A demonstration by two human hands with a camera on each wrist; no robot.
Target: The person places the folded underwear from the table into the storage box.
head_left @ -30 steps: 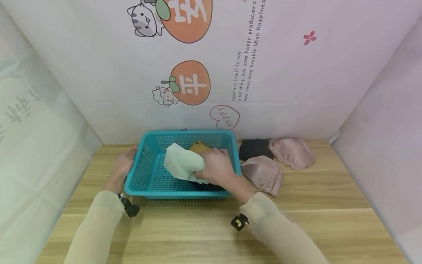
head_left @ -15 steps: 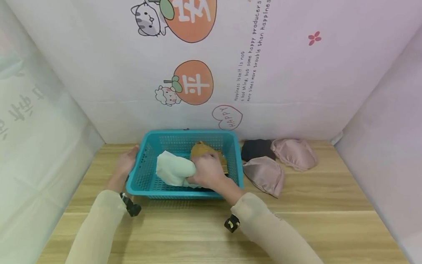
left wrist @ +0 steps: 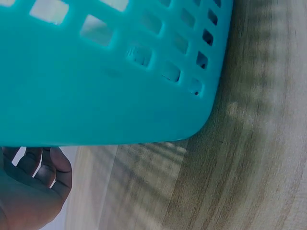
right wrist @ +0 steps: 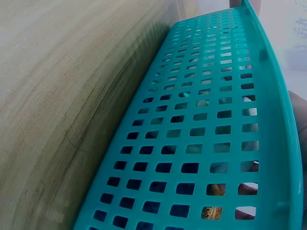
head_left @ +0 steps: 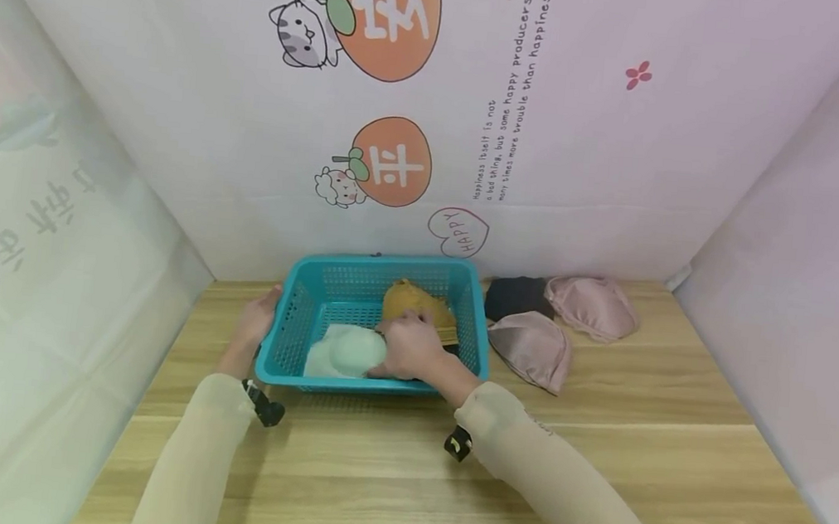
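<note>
A turquoise plastic basket (head_left: 378, 389) with perforated walls stands on the wooden table against the back sheet. My left hand (head_left: 257, 317) grips its left end; in the left wrist view that hand (left wrist: 36, 187) has curled fingers at the basket edge, the tips hidden behind it. Inside the basket, my right hand (head_left: 412, 346) holds the right side of a pale green bra (head_left: 355, 352), its rounded cup facing up at the front left. Behind the right hand lies a mustard-yellow bra (head_left: 416, 298). Something dark (head_left: 451, 350) shows beneath the yellow one. In the right wrist view the basket's wall (right wrist: 192, 129) hides the right fingers.
Right of the basket, two pink satin bras (head_left: 532, 348) and a dark folded cloth (head_left: 517, 297) lie on the table (head_left: 370, 482). Printed white sheets (head_left: 565, 142) enclose the back and both sides. Each wrist carries a small black camera (head_left: 458, 443).
My right hand has lowered the pale green bra to the basket's floor, moving slightly left on the way. More of the yellow bra shows. The left hand stays at the basket.
</note>
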